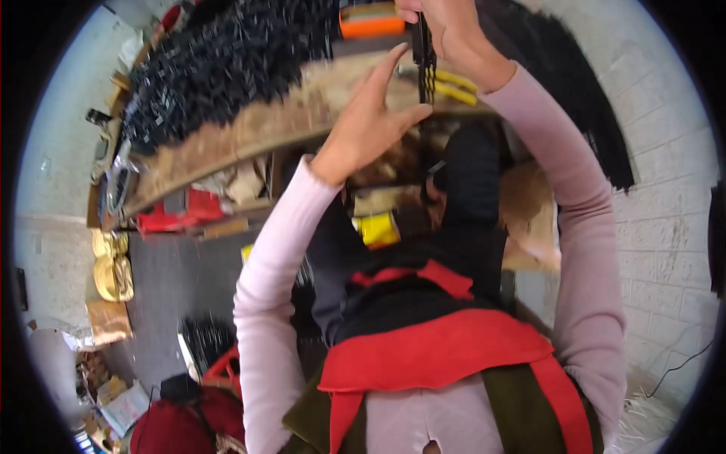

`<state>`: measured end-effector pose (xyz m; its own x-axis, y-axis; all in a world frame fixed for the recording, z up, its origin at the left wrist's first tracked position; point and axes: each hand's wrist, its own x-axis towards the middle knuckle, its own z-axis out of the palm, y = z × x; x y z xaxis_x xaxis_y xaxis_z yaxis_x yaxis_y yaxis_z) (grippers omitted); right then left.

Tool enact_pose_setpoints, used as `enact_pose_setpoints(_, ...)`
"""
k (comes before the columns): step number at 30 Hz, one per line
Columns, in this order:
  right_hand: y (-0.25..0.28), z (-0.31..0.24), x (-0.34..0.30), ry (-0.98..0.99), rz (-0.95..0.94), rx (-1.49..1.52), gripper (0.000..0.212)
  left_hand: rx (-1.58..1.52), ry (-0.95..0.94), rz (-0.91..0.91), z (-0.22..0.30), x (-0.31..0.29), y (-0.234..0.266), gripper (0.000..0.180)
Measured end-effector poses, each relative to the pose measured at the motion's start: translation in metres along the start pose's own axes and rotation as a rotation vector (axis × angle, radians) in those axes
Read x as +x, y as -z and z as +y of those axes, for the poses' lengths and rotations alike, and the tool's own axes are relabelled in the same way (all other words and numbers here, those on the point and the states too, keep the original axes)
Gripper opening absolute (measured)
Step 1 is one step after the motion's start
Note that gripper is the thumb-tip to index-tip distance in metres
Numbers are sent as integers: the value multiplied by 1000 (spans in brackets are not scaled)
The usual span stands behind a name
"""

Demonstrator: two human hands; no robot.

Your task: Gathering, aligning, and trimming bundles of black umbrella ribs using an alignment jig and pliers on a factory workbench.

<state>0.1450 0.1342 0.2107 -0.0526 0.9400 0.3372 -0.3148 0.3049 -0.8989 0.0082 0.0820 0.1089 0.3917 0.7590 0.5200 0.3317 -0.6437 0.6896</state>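
My right hand (448,34), at the top edge of the view, is closed on the upper end of a narrow black strip (425,64). The strip hangs down with small links or loops along it; its exact kind is hard to make out. To its left, my left hand (369,121) is open, thumb and fingers spread, the thumb tip close to the strip's lower end. Yellow-handled pliers (456,87) lie on the bench just right of the strip. An orange object (372,26), blurred, sits behind my left hand.
A large heap of black pieces (219,68) covers the left of the wooden bench (249,136). Long black strands (582,98) hang at the right. Below the bench top are a red item (185,212) and a yellow packet (378,229). A white brick wall (658,250) stands right.
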Motion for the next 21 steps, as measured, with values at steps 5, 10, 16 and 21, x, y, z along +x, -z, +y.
enact_pose_setpoints(5, 25, 134, -81, 135, 184, -158, 35, -566, 580, -341, -59, -54, -61, 57)
enact_pose_setpoints(10, 22, 190, -158, -95, 245, -208, 28, -815, 673, -505, -96, -136, -87, 61)
enact_pose_setpoints(16, 18, 209, -210, -254, 333, -125, 26, -861, 778, -570, -100, -201, -108, 79)
enact_pose_setpoints(21, 19, 223, -230, -358, 399, -30, 25, -926, 813, -582, -86, -221, -108, 82)
